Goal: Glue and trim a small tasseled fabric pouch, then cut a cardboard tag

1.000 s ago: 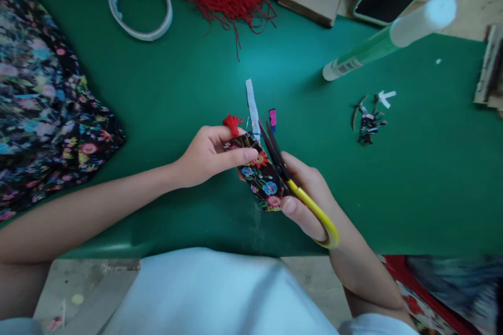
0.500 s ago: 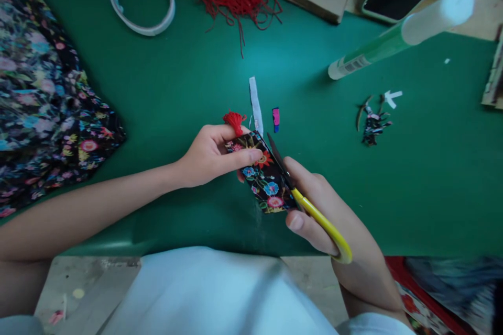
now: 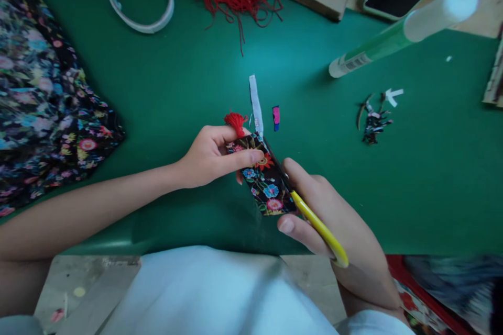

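Spanning most of the view, the green table (image 3: 196, 73) carries the work; clock directions are read from the centre of the piece. Floral cloth (image 3: 47, 104) lies between nine and ten o'clock, and the bottle (image 3: 387, 39) between one and two. The scissors (image 3: 314, 217), handle toward half past four, have changed most: half a second ago the visible blade stood slightly off the piece, and now the blades lie along its right-hand edge and look nearly closed. This suggests a trimming stroke at that edge; whether any fabric is severed cannot be told. The right hand (image 3: 328, 204) is curled around the handle, thumb in the near loop, the other fingers mostly hidden, forearm entering from about four o'clock. The left hand (image 3: 204, 157), forearm entering from just below nine, pinches the piece (image 3: 271, 191) between thumb above and fingers beneath, thumb pointing to three. This piece is held above the table, near its front edge. A red tassel (image 3: 236, 123) shows at eleven o'clock and a pale strip (image 3: 255, 102) at twelve.
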`<move>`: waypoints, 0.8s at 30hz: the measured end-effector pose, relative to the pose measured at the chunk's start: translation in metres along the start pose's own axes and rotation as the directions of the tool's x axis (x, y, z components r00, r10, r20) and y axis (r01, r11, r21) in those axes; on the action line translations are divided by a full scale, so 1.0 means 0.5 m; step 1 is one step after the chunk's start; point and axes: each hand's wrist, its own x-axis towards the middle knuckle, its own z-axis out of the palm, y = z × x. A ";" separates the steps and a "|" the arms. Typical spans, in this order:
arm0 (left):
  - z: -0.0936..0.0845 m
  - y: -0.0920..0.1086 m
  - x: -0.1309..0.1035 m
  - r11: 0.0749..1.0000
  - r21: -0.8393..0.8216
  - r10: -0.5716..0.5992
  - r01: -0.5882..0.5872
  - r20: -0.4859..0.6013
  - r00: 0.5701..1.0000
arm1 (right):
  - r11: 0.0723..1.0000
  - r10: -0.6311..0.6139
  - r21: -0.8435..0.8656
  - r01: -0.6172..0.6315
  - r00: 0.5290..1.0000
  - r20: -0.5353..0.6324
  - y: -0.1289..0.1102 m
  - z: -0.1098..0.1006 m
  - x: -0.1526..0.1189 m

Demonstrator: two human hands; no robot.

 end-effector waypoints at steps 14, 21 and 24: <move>0.001 -0.001 0.000 1.000 0.002 0.024 -0.024 -0.011 1.000 | 0.991 -0.043 -0.132 0.034 0.997 -0.064 0.016 0.011 -0.003; 0.000 -0.002 -0.002 1.000 0.011 0.009 -0.009 -0.008 1.000 | 0.987 -0.049 -0.154 0.038 0.997 -0.067 0.018 0.010 -0.003; 0.000 -0.004 -0.002 0.999 0.003 0.037 -0.037 0.000 0.999 | 0.986 -0.059 -0.161 0.047 0.996 -0.070 0.019 0.010 -0.003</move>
